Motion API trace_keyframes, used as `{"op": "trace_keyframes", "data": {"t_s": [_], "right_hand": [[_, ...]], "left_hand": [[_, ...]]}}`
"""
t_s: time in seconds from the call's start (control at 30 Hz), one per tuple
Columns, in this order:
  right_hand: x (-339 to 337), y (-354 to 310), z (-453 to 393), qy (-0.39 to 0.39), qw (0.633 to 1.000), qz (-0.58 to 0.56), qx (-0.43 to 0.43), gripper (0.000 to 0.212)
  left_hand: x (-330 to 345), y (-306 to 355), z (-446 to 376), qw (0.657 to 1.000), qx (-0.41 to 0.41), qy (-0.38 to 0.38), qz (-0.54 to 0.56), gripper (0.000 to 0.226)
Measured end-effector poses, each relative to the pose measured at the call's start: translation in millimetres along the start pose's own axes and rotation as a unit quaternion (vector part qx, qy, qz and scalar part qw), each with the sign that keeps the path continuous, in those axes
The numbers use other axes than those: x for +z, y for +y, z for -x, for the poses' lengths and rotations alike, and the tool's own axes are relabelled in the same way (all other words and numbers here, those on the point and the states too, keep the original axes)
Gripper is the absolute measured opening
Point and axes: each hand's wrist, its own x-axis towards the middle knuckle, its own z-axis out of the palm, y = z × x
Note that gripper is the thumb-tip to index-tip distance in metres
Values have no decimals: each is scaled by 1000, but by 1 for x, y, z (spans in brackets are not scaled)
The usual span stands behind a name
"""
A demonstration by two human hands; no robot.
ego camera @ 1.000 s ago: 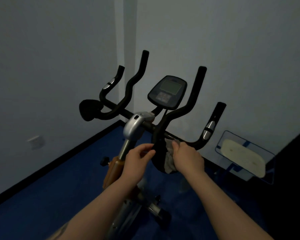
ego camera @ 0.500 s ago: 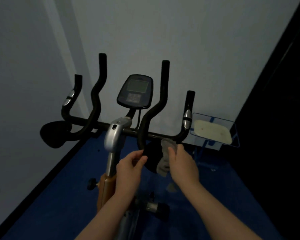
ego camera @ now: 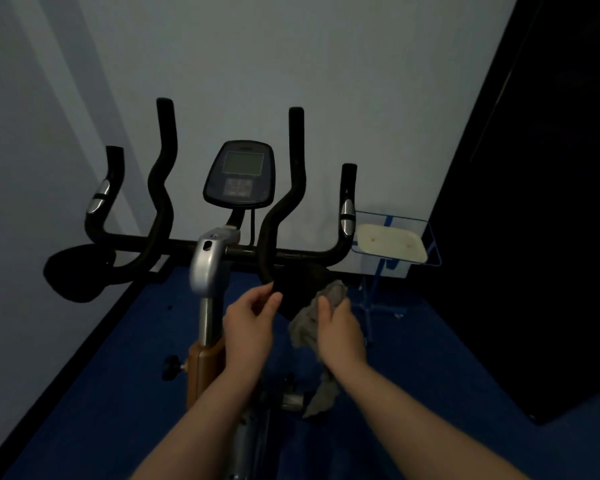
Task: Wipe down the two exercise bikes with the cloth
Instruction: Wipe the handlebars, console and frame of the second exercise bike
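Note:
One exercise bike [ego camera: 210, 268] with black handlebars and a grey console [ego camera: 240, 173] stands in front of me. A black elbow pad [ego camera: 298, 285] hangs under the right side of the bar. My right hand [ego camera: 338, 329] grips a grey cloth [ego camera: 309, 327] and holds it against the pad's right edge, with a loose end of cloth hanging below my wrist. At the pad's left edge, my left hand [ego camera: 252, 318] pinches it between thumb and fingers. A matching pad [ego camera: 75, 275] sits on the left. No second bike is in view.
A white wall stands close behind the bike, with a black skirting along the blue floor [ego camera: 118, 375]. A blue wire stand with a cream tray [ego camera: 392, 242] is at the right by the wall. A dark panel [ego camera: 534, 202] fills the right side.
My view has swung right, so the bike sits more squarely ahead. Both hands stay at the right elbow pad; the cloth has slid lower on it and now hangs longer.

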Motion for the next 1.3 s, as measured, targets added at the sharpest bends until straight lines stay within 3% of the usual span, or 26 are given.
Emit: {"op": "trace_keyframes", "data": {"t_s": [0.13, 0.2, 0.27, 0.37, 0.43, 0.6, 0.7, 0.77, 0.83, 1.0, 1.1, 1.2, 1.3], "right_hand": [[7, 1, 2, -2, 1000, 12, -7, 39], [1, 1, 3, -51, 998, 47, -1, 52], [-22, 1, -4, -88, 990, 106, -30, 46], [-58, -4, -14, -25, 989, 87, -117, 29], [-62, -19, -18, 12, 985, 38, -169, 33], [-42, -54, -46, 10, 964, 4, -266, 27], [-29, -48, -53, -15, 943, 110, -315, 19], [-22, -37, -49, 47, 910, 189, -367, 27], [-18, -31, -43, 85, 890, 187, -408, 35], [-17, -35, -48, 19, 890, 169, -422, 28], [-22, -28, -43, 7, 844, 209, -493, 13], [-38, -28, -54, -80, 803, 230, -544, 12], [-40, -45, -66, -116, 826, 164, -527, 8]], "left_hand": [[2, 0, 1, 1000, -6, 3, 1, 18], [1, 0, 1, 1000, -9, 5, 4, 19], [-1, -1, -3, 1000, -14, -4, 6, 17], [0, -3, -5, 999, -24, -5, 22, 17], [3, -3, -3, 999, -28, 7, 25, 16], [0, -2, -4, 999, -21, 0, 27, 17], [-2, 0, -5, 999, -29, -9, 42, 19], [-1, -2, -6, 998, -36, -12, 42, 19], [-1, -2, -5, 999, -35, -11, 38, 19], [1, 1, 2, 997, -21, -2, 68, 25], [0, 6, 4, 995, -23, -5, 98, 22], [-4, 9, 9, 981, -71, -26, 180, 21], [-7, 9, 11, 972, -112, -34, 203, 27]]}}
